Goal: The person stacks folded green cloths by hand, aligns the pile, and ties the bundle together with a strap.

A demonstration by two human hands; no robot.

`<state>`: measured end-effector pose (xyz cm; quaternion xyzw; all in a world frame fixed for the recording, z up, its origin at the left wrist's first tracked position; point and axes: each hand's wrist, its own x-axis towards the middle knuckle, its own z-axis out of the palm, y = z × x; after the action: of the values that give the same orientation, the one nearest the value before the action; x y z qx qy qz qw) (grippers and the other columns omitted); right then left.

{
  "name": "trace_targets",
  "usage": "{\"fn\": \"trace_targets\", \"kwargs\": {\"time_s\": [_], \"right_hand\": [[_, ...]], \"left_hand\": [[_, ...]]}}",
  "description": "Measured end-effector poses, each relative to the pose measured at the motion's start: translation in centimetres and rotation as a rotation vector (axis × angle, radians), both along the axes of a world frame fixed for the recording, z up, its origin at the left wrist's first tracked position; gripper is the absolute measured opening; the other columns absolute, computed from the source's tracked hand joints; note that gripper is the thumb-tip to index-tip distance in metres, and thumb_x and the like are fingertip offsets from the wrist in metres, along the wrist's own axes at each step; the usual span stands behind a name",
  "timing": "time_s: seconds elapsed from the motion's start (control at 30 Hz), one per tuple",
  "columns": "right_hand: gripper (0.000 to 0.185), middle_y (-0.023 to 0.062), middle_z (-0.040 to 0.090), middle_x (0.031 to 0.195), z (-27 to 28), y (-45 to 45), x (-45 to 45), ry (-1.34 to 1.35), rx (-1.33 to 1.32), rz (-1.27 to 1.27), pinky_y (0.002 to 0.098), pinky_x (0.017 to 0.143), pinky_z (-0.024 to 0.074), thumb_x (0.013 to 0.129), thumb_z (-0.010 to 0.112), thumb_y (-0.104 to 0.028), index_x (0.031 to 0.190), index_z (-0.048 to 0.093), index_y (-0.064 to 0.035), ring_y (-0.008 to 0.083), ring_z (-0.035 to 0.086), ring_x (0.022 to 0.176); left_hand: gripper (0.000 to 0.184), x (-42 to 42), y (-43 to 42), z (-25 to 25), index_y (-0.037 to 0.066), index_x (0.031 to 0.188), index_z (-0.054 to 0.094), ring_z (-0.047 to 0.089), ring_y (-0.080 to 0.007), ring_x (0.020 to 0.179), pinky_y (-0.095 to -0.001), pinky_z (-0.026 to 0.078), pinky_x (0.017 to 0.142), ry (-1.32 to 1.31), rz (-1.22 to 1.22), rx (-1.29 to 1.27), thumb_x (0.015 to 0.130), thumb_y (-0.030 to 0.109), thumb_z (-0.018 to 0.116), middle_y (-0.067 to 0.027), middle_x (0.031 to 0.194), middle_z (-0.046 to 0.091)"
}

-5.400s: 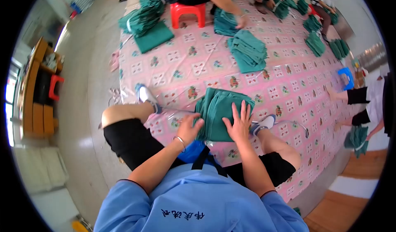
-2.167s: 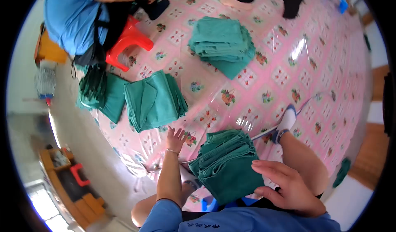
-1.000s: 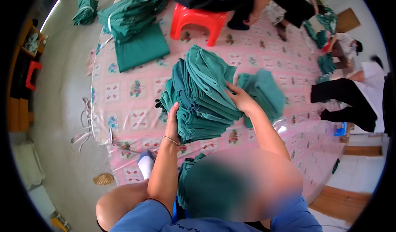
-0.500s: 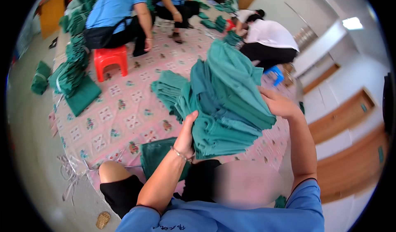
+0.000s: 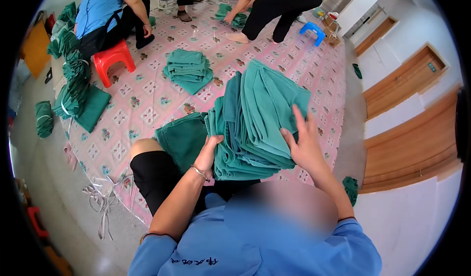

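A thick stack of folded green cloths [image 5: 262, 114] is tilted up in front of my lap. My left hand [image 5: 208, 154] is closed around its lower left edge, thumb over the layers and the other fingers mostly hidden underneath. My right hand [image 5: 305, 141] rests at the stack's right side, its fingers spread and touching the outermost cloth. A flat, darker green folded cloth [image 5: 181, 138] lies beside my left knee, partly behind the stack. Farther out on the mat sits a separate pile of folded green cloths [image 5: 187, 69].
The pink patterned mat [image 5: 140, 128] covers the floor. A person in blue sits on a red stool [image 5: 114, 62]; others bend over cloths at the back. Tied green bundles [image 5: 73, 87] line the left edge. White ties [image 5: 102, 200] lie front left. A blue stool [image 5: 313, 32] stands back right.
The stack has tipped more upright and come lower, nearer my body. My right hand has moved from its far right edge onto the outer cloth, fingers now spread. A person in white has risen from crouching.
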<state>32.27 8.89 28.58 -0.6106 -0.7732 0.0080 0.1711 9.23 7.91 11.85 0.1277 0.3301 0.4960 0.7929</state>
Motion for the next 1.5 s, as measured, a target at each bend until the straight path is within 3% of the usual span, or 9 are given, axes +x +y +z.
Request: {"fn": "trace_targets", "kwargs": {"time_s": [0.07,0.17,0.2,0.3,0.43,0.77,0.97,1.13,1.5], "right_hand": [[0.075,0.0251,0.054,0.124,0.1,-0.1,-0.5,-0.067,0.275,0.118,0.0520,0.105,0.0325,0.084,0.071,-0.041,0.140,0.042,-0.0006,0.0410,0.053,0.114],[0.077,0.0191,0.057,0.121,-0.1,-1.5,-0.2,0.045,0.219,0.525,0.0528,0.099,0.0353,0.073,0.079,-0.043,0.131,0.051,-0.0008,0.0382,0.054,0.110],[0.079,0.0170,0.057,0.122,0.3,-2.1,-1.3,-0.060,0.274,0.579,0.0494,0.094,0.0388,0.068,0.082,-0.044,0.127,0.054,-0.0007,0.0344,0.054,0.110],[0.076,0.0172,0.057,0.123,-0.2,-2.4,-3.2,-0.125,0.280,0.506,0.0457,0.093,0.0414,0.070,0.081,-0.042,0.127,0.054,-0.0005,0.0336,0.055,0.110],[0.076,0.0181,0.058,0.124,0.4,-2.3,-5.1,-0.185,0.261,0.525,0.0430,0.094,0.0449,0.070,0.083,-0.036,0.129,0.052,0.0013,0.0357,0.056,0.110],[0.079,0.0178,0.058,0.120,0.7,-2.0,-7.0,-0.322,0.251,0.623,0.0411,0.089,0.0474,0.068,0.077,-0.018,0.139,0.044,-0.0057,0.0323,0.058,0.108],[0.078,0.0238,0.065,0.107,5.4,0.8,-5.9,0.057,-0.028,0.413,0.0416,0.084,0.0512,0.067,0.070,-0.013,0.139,0.043,-0.0031,0.0386,0.064,0.097],[0.071,0.0209,0.067,0.109,6.4,2.9,-4.2,0.201,-0.031,0.453,0.0378,0.087,0.0506,0.070,0.069,-0.014,0.136,0.046,-0.0003,0.0333,0.067,0.100],[0.068,0.0181,0.068,0.106,7.7,4.0,-2.4,0.301,-0.107,0.435,0.0360,0.084,0.0508,0.070,0.069,-0.015,0.134,0.049,-0.0033,0.0301,0.068,0.095]], "left_hand": [[0.061,-0.1,0.3,0.3,0.003,0.136,0.045,0.061,-0.0299,0.110,-0.0451,0.050,0.095,-0.005,0.035,0.009,0.087,0.037,0.056,-0.0153,0.125,0.059],[0.076,-0.2,0.5,0.5,0.003,0.148,0.027,0.060,-0.0281,0.110,-0.0437,0.050,0.095,0.067,0.092,-0.038,0.086,0.034,0.059,-0.0154,0.128,0.055],[0.094,-0.5,0.1,1.9,0.004,0.154,0.003,0.058,-0.0263,0.112,-0.0415,0.050,0.094,0.081,0.127,-0.052,0.086,0.031,0.061,-0.0167,0.131,0.050],[0.106,-1.5,0.0,1.3,0.006,0.152,-0.015,0.057,-0.0253,0.113,-0.0396,0.050,0.094,0.054,0.072,0.081,0.085,0.031,0.063,-0.0189,0.132,0.049],[0.057,-1.6,0.2,0.1,0.002,0.135,0.037,0.059,-0.0220,0.107,-0.0374,0.051,0.093,0.050,0.146,0.057,0.089,0.029,0.058,-0.0134,0.121,0.053],[0.059,-2.0,-0.6,0.0,-0.003,0.129,0.038,0.059,-0.0212,0.100,-0.0342,0.050,0.089,0.194,0.302,0.043,0.085,0.026,0.064,-0.0134,0.110,0.057],[0.036,-3.4,-3.6,5.8,0.007,0.111,0.057,0.049,-0.0249,0.111,-0.0376,0.039,0.099,1.125,0.898,0.822,0.078,0.012,0.070,-0.0115,0.113,0.053],[0.033,-3.6,-4.4,11.4,0.016,0.094,0.069,0.054,-0.0214,0.101,-0.0498,0.034,0.097,1.393,0.376,1.526,0.068,0.031,0.083,0.0007,0.103,0.059],[0.013,-1.8,-1.4,12.3,0.007,0.076,0.063,0.059,-0.0233,0.077,-0.0346,0.042,0.083,1.404,0.161,1.201,0.080,0.016,0.072,-0.0052,0.076,0.061]]}}
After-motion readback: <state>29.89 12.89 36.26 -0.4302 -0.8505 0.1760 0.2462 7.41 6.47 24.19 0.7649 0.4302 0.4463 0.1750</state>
